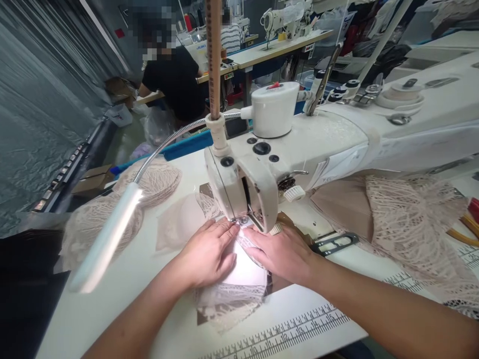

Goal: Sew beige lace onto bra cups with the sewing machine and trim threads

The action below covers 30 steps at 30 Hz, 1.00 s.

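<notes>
A beige lace piece (232,301) lies under the needle area of a white sewing machine (239,174). My left hand (209,254) rests flat on its left part, fingers stretched toward the presser foot (242,219) and thumb apart. From the right, my right hand (284,252) grips the lace edge, with index finger and thumb beside the foot; its other fingers are mostly hidden. Both hands are very close to the foot. Behind my left hand, a sheer lace cup piece (179,222) lies on the table.
Stacked lace cups (153,182) sit at the left behind a lit lamp (108,239) on a bendable neck. More lace fabric (411,214) and orange-handled scissors (467,229) lie right. A ruler strip (284,339) runs along the front edge. A co-worker (172,75) sits beyond.
</notes>
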### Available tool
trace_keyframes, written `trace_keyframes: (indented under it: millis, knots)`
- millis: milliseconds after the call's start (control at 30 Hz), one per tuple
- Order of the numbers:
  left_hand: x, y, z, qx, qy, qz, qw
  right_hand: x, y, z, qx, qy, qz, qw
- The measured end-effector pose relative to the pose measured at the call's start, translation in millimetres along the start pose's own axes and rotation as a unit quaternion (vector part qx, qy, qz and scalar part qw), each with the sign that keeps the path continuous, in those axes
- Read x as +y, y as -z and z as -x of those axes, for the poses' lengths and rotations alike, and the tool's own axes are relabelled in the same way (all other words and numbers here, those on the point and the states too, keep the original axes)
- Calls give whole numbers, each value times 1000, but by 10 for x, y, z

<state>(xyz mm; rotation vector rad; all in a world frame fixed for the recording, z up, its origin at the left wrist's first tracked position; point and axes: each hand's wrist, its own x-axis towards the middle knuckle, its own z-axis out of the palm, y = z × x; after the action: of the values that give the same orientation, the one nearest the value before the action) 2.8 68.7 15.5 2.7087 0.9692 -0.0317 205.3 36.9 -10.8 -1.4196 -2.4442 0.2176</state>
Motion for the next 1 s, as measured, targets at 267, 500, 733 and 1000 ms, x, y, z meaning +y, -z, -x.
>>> trace_keyframes:
  millis: [267,500,733,1000]
  knots:
    - [34,70,36,33,-20,-61,997,102,-74,53,44,16,6,999]
    - [118,-164,44,128,-28,-27,991,117,-50,56,40,40,-2,998]
    - [146,-188,38,122,-17,-34,992,79,5,41,1,59,18,998]
    - [117,-205,30,128,-12,-34,991,55,-9,7,-7,60,21,998]
